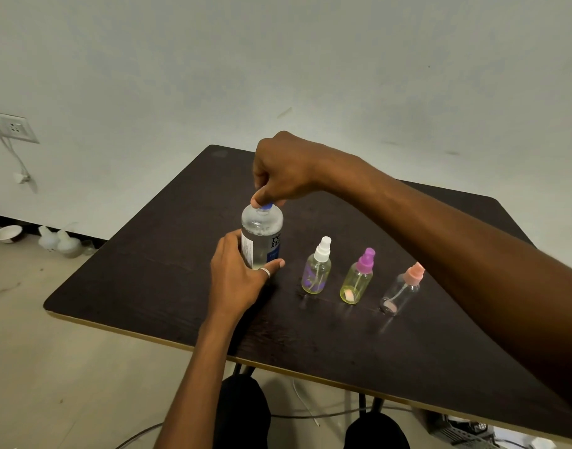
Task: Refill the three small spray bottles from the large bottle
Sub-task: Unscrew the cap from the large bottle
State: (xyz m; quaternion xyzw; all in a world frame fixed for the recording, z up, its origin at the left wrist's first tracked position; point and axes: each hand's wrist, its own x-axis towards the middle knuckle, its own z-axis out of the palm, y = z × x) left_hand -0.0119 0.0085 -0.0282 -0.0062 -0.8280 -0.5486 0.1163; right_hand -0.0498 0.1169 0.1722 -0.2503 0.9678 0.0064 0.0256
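Observation:
A large clear bottle with a blue cap and a white-and-blue label stands upright on the dark table. My left hand wraps around its lower body. My right hand comes from above, fingertips pinched on the blue cap. To the right stand three small spray bottles in a row: one with a white sprayer, one with a purple sprayer, one with a pink sprayer. All three have their sprayer tops on.
The table's front edge runs diagonally near my knees. On the floor at left by the wall lie a small bowl and pale plastic bottles. A wall socket with a hanging cable is at far left. Cables run under the table.

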